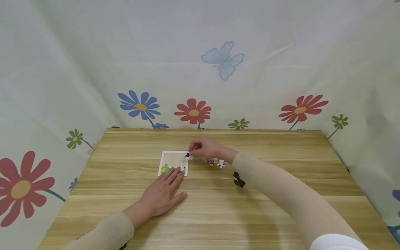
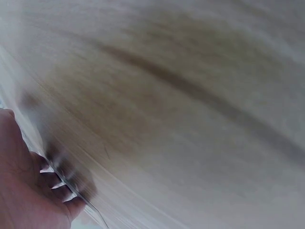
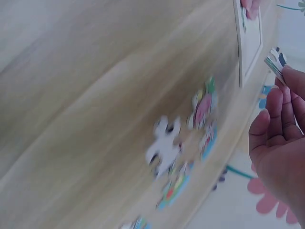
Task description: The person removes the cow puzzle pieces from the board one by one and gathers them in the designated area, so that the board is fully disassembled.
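Note:
A square puzzle frame [image 1: 161, 163] with a white border lies on the wooden table, with several pieces fitted along its near side, among them a green one [image 1: 164, 168]. My left hand [image 1: 164, 194] rests palm down with fingers straight, the fingertips over the frame's near edge. At the frame's right side my right hand [image 1: 203, 147] pinches a black-and-white puzzle piece [image 1: 188, 155] between thumb and fingers. In the right wrist view that piece [image 3: 275, 63] is held up off the table, beside the frame [image 3: 240, 47].
Right of the frame lie several loose pieces, including a white one [image 1: 221, 163] and a pink one [image 3: 204, 107]. A black piece [image 1: 239, 180] sits nearer, beside the right forearm. Behind the table [image 1: 200, 215] hangs a flowered cloth [image 1: 175, 69].

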`<state>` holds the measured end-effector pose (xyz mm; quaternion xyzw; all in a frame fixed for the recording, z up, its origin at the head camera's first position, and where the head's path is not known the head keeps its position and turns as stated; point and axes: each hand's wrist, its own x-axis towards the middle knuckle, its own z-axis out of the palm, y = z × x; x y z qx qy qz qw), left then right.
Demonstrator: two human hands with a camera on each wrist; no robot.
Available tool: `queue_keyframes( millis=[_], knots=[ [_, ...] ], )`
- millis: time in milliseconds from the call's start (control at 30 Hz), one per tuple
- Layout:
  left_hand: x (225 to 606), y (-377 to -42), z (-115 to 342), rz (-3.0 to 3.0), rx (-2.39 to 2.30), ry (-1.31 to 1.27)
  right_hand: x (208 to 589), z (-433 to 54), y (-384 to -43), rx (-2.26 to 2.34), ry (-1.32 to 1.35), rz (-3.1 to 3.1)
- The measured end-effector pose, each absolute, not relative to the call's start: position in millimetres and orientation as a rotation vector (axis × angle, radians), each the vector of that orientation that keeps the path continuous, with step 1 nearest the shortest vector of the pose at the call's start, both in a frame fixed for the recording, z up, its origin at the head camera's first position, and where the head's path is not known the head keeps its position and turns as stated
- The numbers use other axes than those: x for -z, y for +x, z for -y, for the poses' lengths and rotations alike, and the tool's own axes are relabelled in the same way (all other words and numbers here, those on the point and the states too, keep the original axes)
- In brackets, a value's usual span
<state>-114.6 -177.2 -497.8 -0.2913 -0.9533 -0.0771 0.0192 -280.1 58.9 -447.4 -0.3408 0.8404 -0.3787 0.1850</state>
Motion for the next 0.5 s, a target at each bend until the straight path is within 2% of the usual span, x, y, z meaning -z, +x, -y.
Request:
queue_keyframes(
  millis=[500],
  knots=[
    [499.2, -113.8, 177.9, 2.963, 0.238, -0.899, 440.1, -145.6, -277.4, 1.181, -0.826, -2.369]
  ],
)
